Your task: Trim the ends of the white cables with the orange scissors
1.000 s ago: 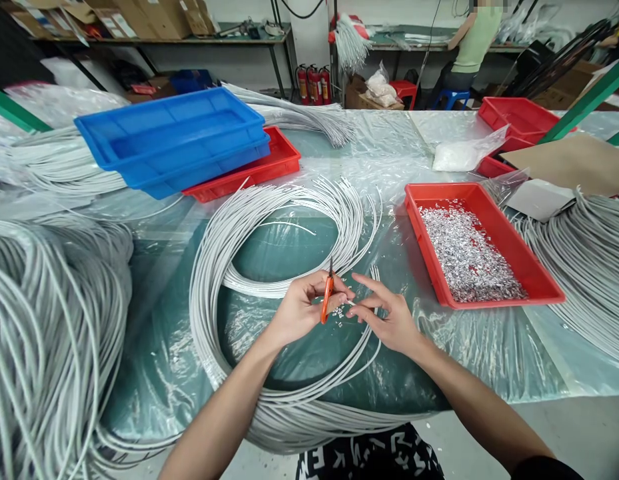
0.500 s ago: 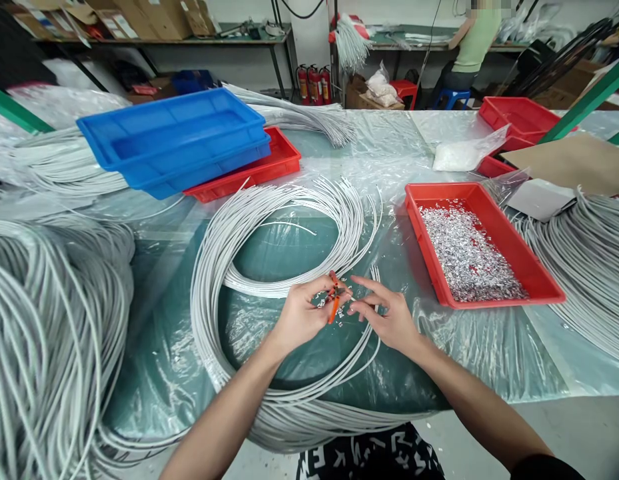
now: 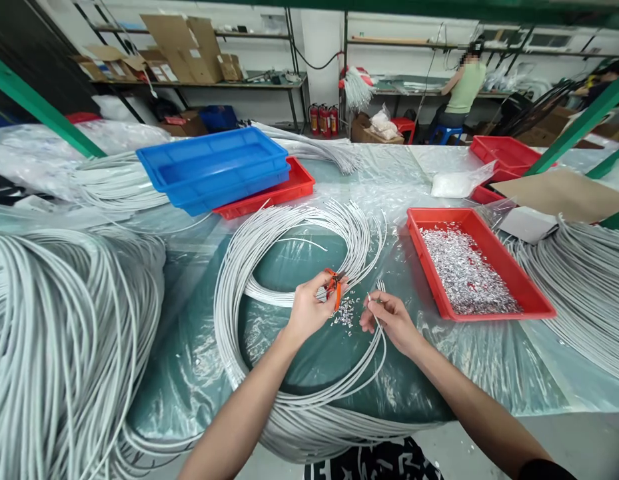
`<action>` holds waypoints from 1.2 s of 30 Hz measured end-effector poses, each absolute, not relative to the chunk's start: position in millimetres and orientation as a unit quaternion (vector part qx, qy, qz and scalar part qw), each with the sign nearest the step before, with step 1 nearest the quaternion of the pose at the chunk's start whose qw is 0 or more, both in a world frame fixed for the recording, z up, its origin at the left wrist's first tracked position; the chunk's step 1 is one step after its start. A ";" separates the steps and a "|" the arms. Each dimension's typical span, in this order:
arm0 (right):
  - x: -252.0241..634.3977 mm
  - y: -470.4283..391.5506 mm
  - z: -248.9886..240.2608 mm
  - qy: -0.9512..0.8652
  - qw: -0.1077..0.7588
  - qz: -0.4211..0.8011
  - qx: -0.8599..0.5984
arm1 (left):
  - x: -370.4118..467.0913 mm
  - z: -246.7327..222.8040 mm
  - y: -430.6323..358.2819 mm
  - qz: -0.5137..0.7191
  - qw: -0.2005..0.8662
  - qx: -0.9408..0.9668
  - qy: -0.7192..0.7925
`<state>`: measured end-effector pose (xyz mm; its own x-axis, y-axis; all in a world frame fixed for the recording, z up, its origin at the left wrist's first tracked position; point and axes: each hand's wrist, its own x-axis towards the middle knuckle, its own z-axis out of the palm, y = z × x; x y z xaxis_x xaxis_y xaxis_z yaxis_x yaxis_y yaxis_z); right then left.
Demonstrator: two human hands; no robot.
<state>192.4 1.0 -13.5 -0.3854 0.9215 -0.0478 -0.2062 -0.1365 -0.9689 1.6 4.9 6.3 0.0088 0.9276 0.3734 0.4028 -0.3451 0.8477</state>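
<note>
My left hand (image 3: pixel 313 303) is closed around small orange-handled pliers (image 3: pixel 335 283), whose dark jaws point to the upper right. To the right of it, my right hand (image 3: pixel 389 319) pinches one end of a white cable (image 3: pixel 370 298) between thumb and fingers. Several other cable ends stick up just behind that hand. A large coil of white cables (image 3: pixel 226 300) loops around both hands on the plastic-covered table. Tiny shiny metal pieces (image 3: pixel 345 313) lie scattered on the table between the hands.
At the right, a red tray (image 3: pixel 532 310) holds many small silvery pieces. More grey cables lie in bundles at the left (image 3: pixel 79 333) and far right (image 3: pixel 589 287). Blue trays (image 3: pixel 214 167) rest on a red tray behind the coil. A person (image 3: pixel 463 90) sits at a far bench.
The camera view has tilted upward. My hands have moved apart, and my right hand, earlier with fingers spread near the pliers, now pinches a cable end.
</note>
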 end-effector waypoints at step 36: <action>254.3 -41.4 12.0 -0.755 0.121 0.253 -0.593 | -1.7 -6.7 11.3 0.433 0.225 0.708 0.511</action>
